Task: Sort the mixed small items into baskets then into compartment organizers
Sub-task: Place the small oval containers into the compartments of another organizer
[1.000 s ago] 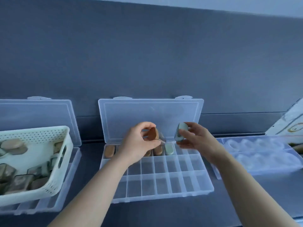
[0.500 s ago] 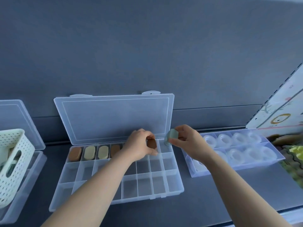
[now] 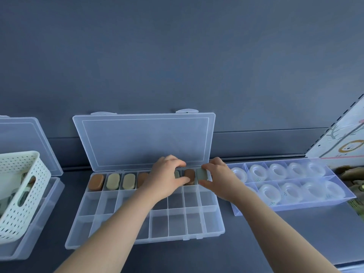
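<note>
A clear compartment organizer (image 3: 214, 215) lies open in the middle, its lid leaning on the back wall. Its back row holds brown and beige oval pieces (image 3: 113, 181). My left hand (image 3: 166, 177) is over that row, its thumb and fingers around a brown oval piece (image 3: 189, 176) sitting in a compartment near the right end. My right hand (image 3: 216, 175) pinches a grey-green piece (image 3: 202, 174) and holds it into the rightmost back compartment. The two front rows are bare.
A white perforated basket (image 3: 19, 194) with mixed items sits inside another open organizer (image 3: 39, 223) at the left. A clear tray (image 3: 295, 205) holding several clear rings lies at the right, with a patterned board (image 3: 346, 142) leaning behind it.
Both hands came down from above the organizer to its back row. The brown and grey-green pieces now sit in the right-end compartments. The view shifted right, then back left.
</note>
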{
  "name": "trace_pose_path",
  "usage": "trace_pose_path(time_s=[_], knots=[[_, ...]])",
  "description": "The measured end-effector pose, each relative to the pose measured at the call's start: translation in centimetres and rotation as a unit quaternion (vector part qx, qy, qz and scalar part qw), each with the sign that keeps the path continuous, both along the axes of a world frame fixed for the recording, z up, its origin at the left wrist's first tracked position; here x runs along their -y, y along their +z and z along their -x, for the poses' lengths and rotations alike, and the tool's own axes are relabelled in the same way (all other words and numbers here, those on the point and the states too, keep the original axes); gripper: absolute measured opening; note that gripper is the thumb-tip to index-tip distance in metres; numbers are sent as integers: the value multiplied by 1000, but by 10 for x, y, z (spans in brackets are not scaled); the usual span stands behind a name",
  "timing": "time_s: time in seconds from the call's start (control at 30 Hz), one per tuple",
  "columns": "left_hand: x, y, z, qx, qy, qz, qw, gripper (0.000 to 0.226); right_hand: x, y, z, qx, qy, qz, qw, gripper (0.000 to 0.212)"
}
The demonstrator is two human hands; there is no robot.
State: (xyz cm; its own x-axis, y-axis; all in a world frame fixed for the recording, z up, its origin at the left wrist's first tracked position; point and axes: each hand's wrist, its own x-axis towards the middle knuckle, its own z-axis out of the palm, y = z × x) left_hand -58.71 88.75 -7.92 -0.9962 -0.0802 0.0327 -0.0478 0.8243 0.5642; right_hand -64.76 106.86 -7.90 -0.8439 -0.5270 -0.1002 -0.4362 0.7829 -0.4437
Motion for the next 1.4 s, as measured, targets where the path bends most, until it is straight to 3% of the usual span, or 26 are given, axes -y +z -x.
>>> trace_pose_path(time_s=[0.33, 0.47, 0.63, 0.83, 0.97, 1.23, 1.33, 1.4], knots=[[-6, -4, 9, 34, -36, 84, 995, 46, -1, -2, -3, -5, -12, -3, 1000, 29], [-6, -2, 5, 33, -28, 95, 995, 50, 3, 2, -6, -15, -22, -16, 1000, 40], [14, 23, -24, -2, -2, 103, 995, 55, 29, 21, -26, -103, -33, 10, 994, 52], [103, 69, -114, -79, 85, 74, 991, 43, 113, 62, -69, -116, 96, 60, 987, 53], [184, 92, -180, -74, 160, 89, 980, 38, 183, 83, -106, -106, 169, 98, 975, 50], [335, 91, -259, 79, 254, 85, 960, 42, 312, 94, -165, -58, 253, 106, 960, 44], [360, 81, -256, 147, 239, 100, 955, 26, 348, 89, -177, -32, 244, 100, 964, 44], [365, 76, -251, 171, 220, 117, 953, 34, 369, 83, -180, -16, 234, 96, 967, 43]])
